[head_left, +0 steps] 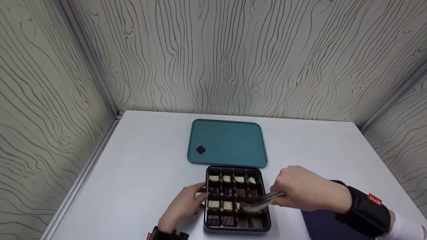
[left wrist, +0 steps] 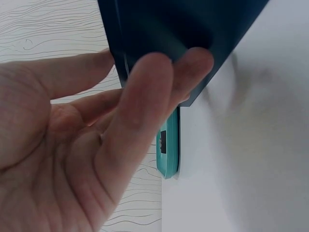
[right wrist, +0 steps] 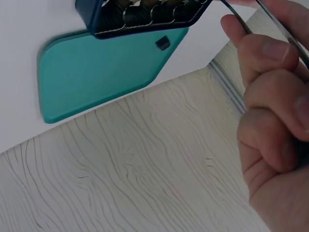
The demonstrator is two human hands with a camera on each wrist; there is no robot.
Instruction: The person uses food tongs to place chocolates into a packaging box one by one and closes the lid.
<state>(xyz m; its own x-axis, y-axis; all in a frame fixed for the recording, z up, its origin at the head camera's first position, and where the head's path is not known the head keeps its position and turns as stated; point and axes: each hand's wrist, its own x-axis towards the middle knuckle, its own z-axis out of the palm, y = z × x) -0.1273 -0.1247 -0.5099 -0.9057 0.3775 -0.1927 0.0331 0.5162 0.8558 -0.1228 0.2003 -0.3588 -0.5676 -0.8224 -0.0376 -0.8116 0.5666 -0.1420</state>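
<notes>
A dark box (head_left: 233, 230) with a divided insert stands near the front of the table, holding rows of pale and dark brown chocolates (head_left: 228, 220). My right hand (head_left: 297, 188) grips metal tongs (head_left: 263, 201), whose tips reach down into the box's right half, in the third row from the back. Whether the tips pinch a chocolate cannot be told. My left hand (head_left: 186, 200) rests against the left side of the box. In the left wrist view, the fingers (left wrist: 140, 92) lie fairly straight along the box wall (left wrist: 159, 29).
Behind the box lies a teal tray (head_left: 230, 140) with one dark chocolate piece (head_left: 200, 149) at its left. A dark blue tray-like object (head_left: 322, 223) lies at the right, partly under my right forearm. Patterned walls (head_left: 227, 56) enclose the white table (head_left: 133, 166).
</notes>
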